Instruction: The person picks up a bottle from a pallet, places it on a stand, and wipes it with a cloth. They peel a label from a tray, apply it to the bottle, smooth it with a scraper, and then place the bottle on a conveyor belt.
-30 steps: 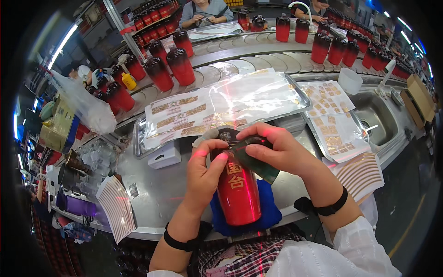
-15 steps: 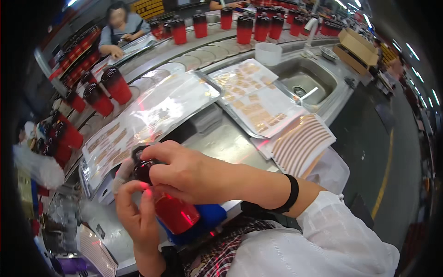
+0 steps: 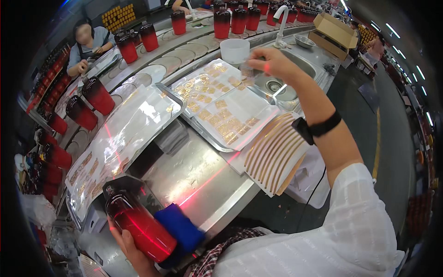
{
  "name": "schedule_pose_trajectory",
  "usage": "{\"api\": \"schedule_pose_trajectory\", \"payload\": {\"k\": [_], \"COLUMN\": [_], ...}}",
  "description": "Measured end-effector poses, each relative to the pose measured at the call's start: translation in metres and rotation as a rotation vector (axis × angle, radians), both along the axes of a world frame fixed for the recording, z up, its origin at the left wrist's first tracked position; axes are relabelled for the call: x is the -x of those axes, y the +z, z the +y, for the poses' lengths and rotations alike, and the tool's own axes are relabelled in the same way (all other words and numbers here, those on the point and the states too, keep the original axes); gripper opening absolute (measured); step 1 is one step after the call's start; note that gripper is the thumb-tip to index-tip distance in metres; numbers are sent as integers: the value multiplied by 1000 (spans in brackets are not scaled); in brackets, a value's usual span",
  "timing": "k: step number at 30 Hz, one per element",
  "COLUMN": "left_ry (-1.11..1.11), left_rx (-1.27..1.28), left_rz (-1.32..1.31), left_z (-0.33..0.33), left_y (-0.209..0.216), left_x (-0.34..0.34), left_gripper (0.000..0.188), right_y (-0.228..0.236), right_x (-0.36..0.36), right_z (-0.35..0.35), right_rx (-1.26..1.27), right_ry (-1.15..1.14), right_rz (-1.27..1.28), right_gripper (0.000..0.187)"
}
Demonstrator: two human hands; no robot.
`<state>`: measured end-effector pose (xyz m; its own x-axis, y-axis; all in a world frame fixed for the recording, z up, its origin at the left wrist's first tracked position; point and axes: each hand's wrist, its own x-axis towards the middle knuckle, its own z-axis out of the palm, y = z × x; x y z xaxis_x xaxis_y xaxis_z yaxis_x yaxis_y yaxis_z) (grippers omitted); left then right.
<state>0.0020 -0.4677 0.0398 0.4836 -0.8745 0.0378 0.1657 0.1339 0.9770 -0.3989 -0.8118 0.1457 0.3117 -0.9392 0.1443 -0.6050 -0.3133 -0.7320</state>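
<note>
At the far left, a row of dark red bottles (image 3: 87,104) with black tops stands along the curved conveyor (image 3: 152,74), and a seated co-worker (image 3: 87,44) works behind them. At lower left the left hand (image 3: 127,244) is wrapped from beneath around a red bottle (image 3: 140,226), which lies tilted with its black top (image 3: 121,187) pointing up and left; its lower end rests against a blue pad (image 3: 182,228) at the near edge of the steel surface (image 3: 194,175). Only the fingertips and part of the palm show. Just beyond the bottle, a long clear sheet of gold labels (image 3: 124,138) lies in a glossy sleeve, running diagonally over a metal tray. To its right, a second tray (image 3: 203,131) carries a white sheet of small rectangular gold stickers (image 3: 221,101) set in rows. Overlapping that tray's near right corner is a white sheet of long curved gold strips (image 3: 277,152), fanned side by side. Farther right, the right hand (image 3: 272,64) is extended over the far end of the sticker sheet, fingers pinched narrowly on a small clear sticker piece (image 3: 247,70); a black band (image 3: 318,127) circles the wrist. A white tub (image 3: 234,48) stands behind the hand, beside the sink (image 3: 277,85) and its tap (image 3: 280,21). An open brown cardboard box (image 3: 334,32) sits at the far right.
</note>
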Motion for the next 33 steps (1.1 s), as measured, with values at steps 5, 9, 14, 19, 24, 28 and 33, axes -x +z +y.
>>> {"api": "schedule_pose_trajectory", "payload": {"k": [5,9,14,19,24,28,33], "left_ry": [1,97,262,199,245,151,215], "left_rx": [93,69,-31,-256,-125,-26,6], "left_rz": [37,88,218,-93,95,-3,-17], "left_z": [-2,8,39,45,72,22,14], "left_y": [-8,-24,-71,-39,-84,-29,-20], "left_x": [3,-6,-55,-32,-64,-4,1], "left_gripper": [68,65,68,83,81,87,83], "right_y": [-79,-126,-160,-163,-165,-177,-145], "right_x": [100,104,159,106,103,101,60], "right_z": [-103,-135,-191,-187,-190,-197,-184], "right_rx": [26,-151,-462,-639,-691,-663,-94], "right_ry": [-181,-139,-90,-8,40,90,167], "right_rz": [481,895,1356,1408,1600,1508,1121], "right_gripper": [22,29,38,41,47,40,26]}}
